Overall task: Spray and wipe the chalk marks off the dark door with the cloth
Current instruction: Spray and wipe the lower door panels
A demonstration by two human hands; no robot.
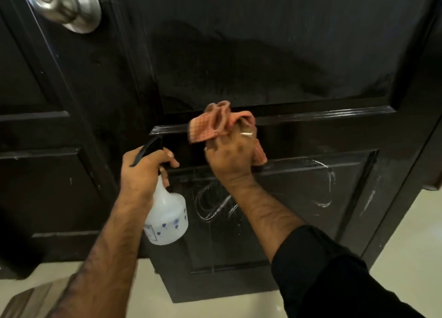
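The checked orange cloth was bunched in the right hand, its fingers curled round it, and was pressed against the horizontal moulding rail of the dark door. The spray bottle was gripped by the left hand around its neck, with fingers hooked over the black trigger head; the white body hung down toward six o'clock, just beside the lower panel.

The remaining chalk marks were seen on the recessed lower panel, at about six o'clock from the cloth and partly hidden behind the right forearm. A second looping stroke lay at roughly four o'clock from the cloth, well out toward the panel's right edge. The long axis of the scribbles ran roughly from nine to three o'clock across the panel.

The upper panel, at twelve o'clock from the hands, showed a dull damp-looking sheen and no clear chalk, so it was judged already wiped. The right hand was judged the nearer to both marks, and a downward sweep toward six o'clock was judged the likely call. Whether the lower panel had been sprayed could not be told.
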